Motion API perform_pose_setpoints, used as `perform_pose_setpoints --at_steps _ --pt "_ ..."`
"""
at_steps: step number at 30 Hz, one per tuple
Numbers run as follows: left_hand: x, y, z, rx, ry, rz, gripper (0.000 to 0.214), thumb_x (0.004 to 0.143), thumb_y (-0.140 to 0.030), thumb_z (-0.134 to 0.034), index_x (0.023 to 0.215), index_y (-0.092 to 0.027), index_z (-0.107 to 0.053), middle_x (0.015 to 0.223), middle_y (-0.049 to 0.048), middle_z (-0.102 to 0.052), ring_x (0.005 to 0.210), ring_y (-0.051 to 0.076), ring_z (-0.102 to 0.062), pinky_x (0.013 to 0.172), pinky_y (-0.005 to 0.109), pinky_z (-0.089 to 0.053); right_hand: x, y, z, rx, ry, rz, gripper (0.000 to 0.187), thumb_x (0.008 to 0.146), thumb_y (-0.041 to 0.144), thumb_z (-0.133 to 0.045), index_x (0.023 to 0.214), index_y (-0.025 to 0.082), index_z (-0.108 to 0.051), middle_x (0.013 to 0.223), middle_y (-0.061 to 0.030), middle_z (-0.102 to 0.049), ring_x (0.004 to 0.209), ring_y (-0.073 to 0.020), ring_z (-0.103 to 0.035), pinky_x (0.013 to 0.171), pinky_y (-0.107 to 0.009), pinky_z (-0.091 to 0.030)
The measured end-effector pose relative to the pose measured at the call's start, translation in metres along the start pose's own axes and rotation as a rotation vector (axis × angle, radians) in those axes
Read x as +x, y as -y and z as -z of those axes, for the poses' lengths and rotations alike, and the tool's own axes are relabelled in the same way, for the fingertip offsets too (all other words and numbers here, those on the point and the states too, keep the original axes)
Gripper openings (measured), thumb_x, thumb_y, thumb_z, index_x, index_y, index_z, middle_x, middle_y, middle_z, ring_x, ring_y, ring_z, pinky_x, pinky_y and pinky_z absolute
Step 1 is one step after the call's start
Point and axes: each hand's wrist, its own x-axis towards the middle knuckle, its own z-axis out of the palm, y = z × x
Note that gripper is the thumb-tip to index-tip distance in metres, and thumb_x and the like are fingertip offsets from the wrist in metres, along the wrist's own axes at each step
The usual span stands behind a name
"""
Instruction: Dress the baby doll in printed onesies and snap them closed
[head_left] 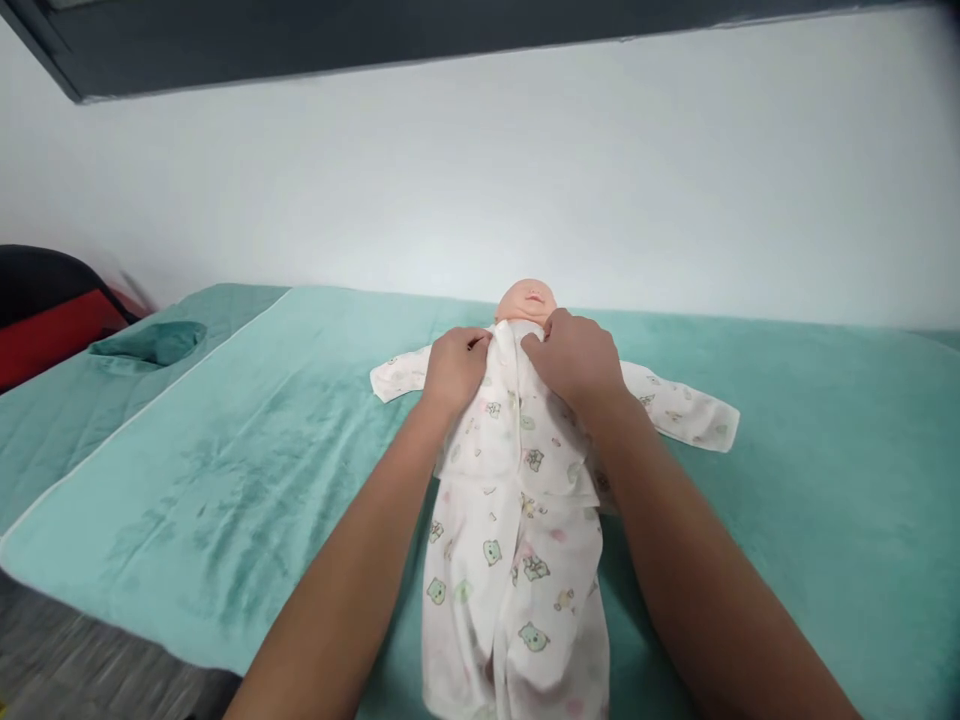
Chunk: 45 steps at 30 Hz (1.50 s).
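Note:
A baby doll (527, 298) lies on its back, head toward the wall. It wears a white baby shirt (491, 440) printed with small green and brown animals, its sleeves spread out to both sides. Below the shirt's hem, matching baby trousers (480, 600) cover the legs. My left hand (457, 368) is closed on the shirt's front edge near the collar, on the doll's left-of-picture side. Opposite it, my right hand (574, 355) pinches the shirt front close to the neck. The fingertips and any fastening under them are partly hidden.
A teal cover (262, 450) spreads over the padded bed, with a face hole (154, 343) at the far left. Behind stands a white wall (480, 190) under a dark frame (375, 35). A red and black object (56, 325) sits at the left edge.

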Motion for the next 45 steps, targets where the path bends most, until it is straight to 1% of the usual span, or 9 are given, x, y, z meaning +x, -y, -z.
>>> perform_pose_setpoints --at_steps 4,7,9,15,20,27,32,39,45 --pt "0.023 -0.017 -0.016 0.065 0.090 0.021 0.025 0.086 -0.034 -0.054 0.088 -0.022 -0.075 0.088 0.0032 -0.071 0.080 0.019 -0.061 0.073 0.030 -0.045 0.011 -0.013 -0.007 0.358 -0.091 -0.068 0.012 0.076 0.025 -0.050 0.065 0.020 -0.053 0.068 -0.0049 -0.062 0.064 -0.0185 -0.053 0.061 -0.031 -0.039" --pt "0.027 -0.030 -0.019 0.079 0.160 0.029 0.024 0.084 -0.040 -0.058 0.087 -0.024 -0.075 0.089 0.0031 -0.072 0.076 0.020 -0.060 0.068 0.031 -0.043 0.016 -0.021 -0.012 0.715 -0.053 -0.194 0.013 0.072 0.025 -0.051 0.060 0.020 -0.055 0.060 -0.0002 -0.058 0.057 -0.0145 -0.050 0.054 -0.028 -0.039" --pt "0.028 -0.032 -0.019 0.071 0.160 0.015 0.020 0.083 -0.036 -0.059 0.081 -0.023 -0.074 0.091 0.0033 -0.072 0.077 0.020 -0.060 0.068 0.031 -0.043 0.017 -0.023 -0.014 0.889 -0.012 -0.244 0.011 0.068 0.026 -0.056 0.060 0.019 -0.057 0.057 0.0012 -0.055 0.055 -0.0129 -0.049 0.052 -0.026 -0.039" --pt "0.030 -0.023 -0.021 -0.222 0.069 0.010 0.011 0.081 -0.026 -0.060 0.077 -0.019 -0.067 0.085 0.0028 -0.072 0.078 0.017 -0.062 0.071 0.028 -0.045 0.016 -0.020 -0.017 1.081 -0.022 -0.228 0.007 0.064 0.024 -0.065 0.067 0.018 -0.067 0.059 0.0021 -0.056 0.056 -0.0107 -0.050 0.053 -0.024 -0.041" --pt "0.030 -0.025 -0.020 -0.415 0.101 0.023 0.013 0.082 -0.023 -0.057 0.079 -0.016 -0.069 0.086 0.0033 -0.072 0.078 0.016 -0.062 0.074 0.028 -0.046 0.018 -0.019 -0.022 1.237 -0.067 -0.218 0.020 0.064 0.025 -0.069 0.083 0.019 -0.069 0.064 0.0020 -0.059 0.056 -0.0102 -0.051 0.053 -0.024 -0.043" --pt "0.029 -0.023 -0.024 -0.419 0.110 0.000 0.013 0.082 -0.018 -0.057 0.076 -0.017 -0.068 0.083 0.0016 -0.070 0.078 0.015 -0.060 0.077 0.028 -0.046 0.021 -0.023 -0.026 1.188 -0.052 -0.164 0.026 0.066 0.030 -0.071 0.090 0.019 -0.069 0.066 0.0015 -0.060 0.059 -0.0119 -0.055 0.055 -0.026 -0.047" --pt "0.031 -0.017 -0.027 -0.540 0.056 0.061 0.005 0.079 -0.018 -0.063 0.074 -0.016 -0.062 0.082 0.0025 -0.068 0.077 0.014 -0.060 0.076 0.028 -0.047 0.021 -0.024 -0.027 1.158 -0.032 -0.161 0.024 0.066 0.030 -0.071 0.087 0.019 -0.072 0.066 0.0011 -0.062 0.061 -0.0125 -0.057 0.059 -0.027 -0.048" --pt "0.031 -0.016 -0.027 -0.636 0.141 0.094 0.008 0.079 -0.021 -0.065 0.074 -0.016 -0.062 0.077 0.0025 -0.066 0.072 0.014 -0.059 0.071 0.028 -0.047 0.020 -0.024 -0.024 1.066 -0.043 -0.096 0.021 0.066 0.031 -0.070 0.082 0.019 -0.073 0.066 0.0003 -0.062 0.064 -0.0138 -0.057 0.061 -0.028 -0.047" --pt "0.030 -0.018 -0.024 -0.528 0.141 0.032 0.011 0.081 -0.022 -0.063 0.073 -0.016 -0.062 0.081 0.0023 -0.066 0.076 0.014 -0.059 0.076 0.028 -0.046 0.016 -0.025 -0.020 1.062 0.009 -0.076 0.021 0.066 0.033 -0.072 0.082 0.019 -0.074 0.068 -0.0003 -0.063 0.065 -0.0142 -0.057 0.062 -0.028 -0.048"
